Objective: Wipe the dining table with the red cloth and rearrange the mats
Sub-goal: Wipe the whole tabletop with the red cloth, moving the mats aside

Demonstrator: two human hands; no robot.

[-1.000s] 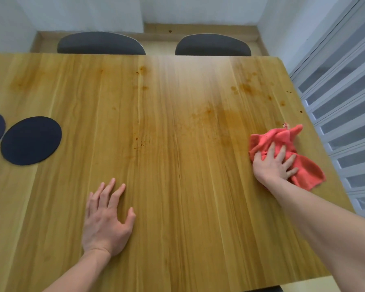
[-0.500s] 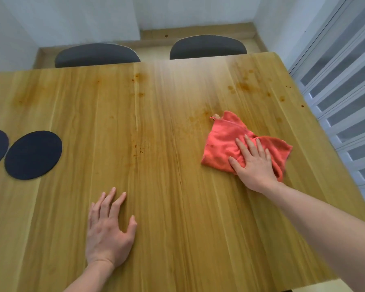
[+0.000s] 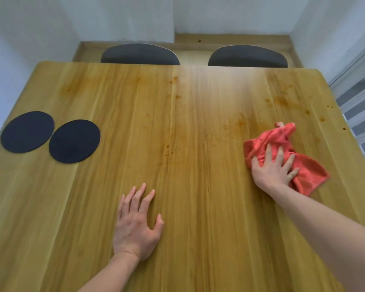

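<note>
The red cloth (image 3: pixel 276 140) lies crumpled on the right side of the wooden dining table (image 3: pixel 188 114). My right hand (image 3: pixel 272 167) presses flat on it with fingers spread. My left hand (image 3: pixel 135 224) rests palm down on the bare wood near the front middle, holding nothing. Two round dark mats lie side by side at the table's left edge: the outer mat (image 3: pixel 27 131) and the inner mat (image 3: pixel 74 141), nearly touching. Brown stains (image 3: pixel 282 101) spot the far right part of the tabletop.
Two dark chair backs stand beyond the table's far edge, one at left (image 3: pixel 139 54) and one at right (image 3: pixel 248 56). White walls close in behind and at left. A window with slatted blinds (image 3: pixel 361 114) runs along the right side.
My right hand has swept the red cloth from the table's right edge leftward toward the middle, then back to the right. My left hand stayed in place. The camera view shifted.
</note>
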